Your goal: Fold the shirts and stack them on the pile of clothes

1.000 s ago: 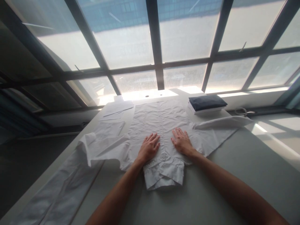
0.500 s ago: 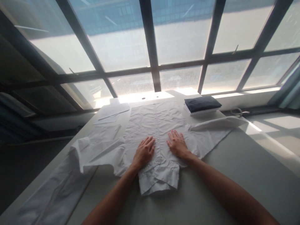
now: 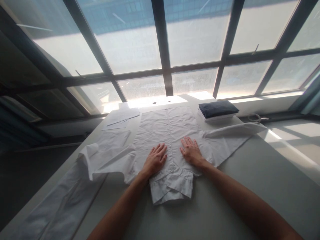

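A white shirt (image 3: 155,128) lies spread on the table, its collar (image 3: 172,186) toward me and its button front running down the middle. One sleeve (image 3: 110,160) is bunched to the left; the other sleeve (image 3: 230,140) reaches out to the right, past the table's edge. Flat on the shirt, left of the button line, rests my left hand (image 3: 155,160), fingers stretched out. My right hand (image 3: 191,151) presses flat on the fabric right of that line, fingers spread. Neither hand grips anything.
Paler folded cloth (image 3: 62,200) lies along the left side of the white table (image 3: 225,200). Papers (image 3: 120,119) rest at the back left. A dark folded garment (image 3: 218,109) tops a white stack at the back right. Large windows (image 3: 195,36) stand behind.
Both hands stay flat in the same spots on the shirt. The whole view has shifted slightly, so everything appears a little higher and farther right.
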Demonstrator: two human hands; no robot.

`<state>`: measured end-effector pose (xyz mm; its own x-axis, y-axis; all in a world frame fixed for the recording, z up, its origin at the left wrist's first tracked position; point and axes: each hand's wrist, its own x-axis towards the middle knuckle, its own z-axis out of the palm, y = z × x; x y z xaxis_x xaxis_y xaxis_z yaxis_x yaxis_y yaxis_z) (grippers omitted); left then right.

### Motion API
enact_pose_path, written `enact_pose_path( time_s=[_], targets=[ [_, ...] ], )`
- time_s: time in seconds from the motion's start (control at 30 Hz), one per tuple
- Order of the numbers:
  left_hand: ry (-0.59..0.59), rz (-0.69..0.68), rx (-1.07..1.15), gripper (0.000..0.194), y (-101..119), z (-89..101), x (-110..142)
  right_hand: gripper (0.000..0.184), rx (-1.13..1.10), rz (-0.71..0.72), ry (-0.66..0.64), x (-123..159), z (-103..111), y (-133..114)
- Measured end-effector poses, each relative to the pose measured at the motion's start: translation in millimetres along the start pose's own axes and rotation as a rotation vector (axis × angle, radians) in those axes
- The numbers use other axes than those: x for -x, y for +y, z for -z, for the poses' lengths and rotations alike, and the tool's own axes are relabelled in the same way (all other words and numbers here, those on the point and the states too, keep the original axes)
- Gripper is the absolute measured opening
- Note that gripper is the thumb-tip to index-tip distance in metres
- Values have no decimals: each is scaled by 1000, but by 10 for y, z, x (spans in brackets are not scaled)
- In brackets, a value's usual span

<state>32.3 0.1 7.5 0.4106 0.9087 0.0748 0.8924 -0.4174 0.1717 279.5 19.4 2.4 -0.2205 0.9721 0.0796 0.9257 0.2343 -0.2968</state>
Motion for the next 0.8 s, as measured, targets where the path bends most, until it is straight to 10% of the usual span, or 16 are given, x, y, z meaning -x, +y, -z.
enact_pose_path(
  time_s=[0.47,0.8],
  targets=[
    [26,326,-190,60,-529,54,155,60,84,-227,146,-78,54,332],
    [61,238,-161,56,-141,164,65,55,-48,-14,211,-97,54,119]
  ],
)
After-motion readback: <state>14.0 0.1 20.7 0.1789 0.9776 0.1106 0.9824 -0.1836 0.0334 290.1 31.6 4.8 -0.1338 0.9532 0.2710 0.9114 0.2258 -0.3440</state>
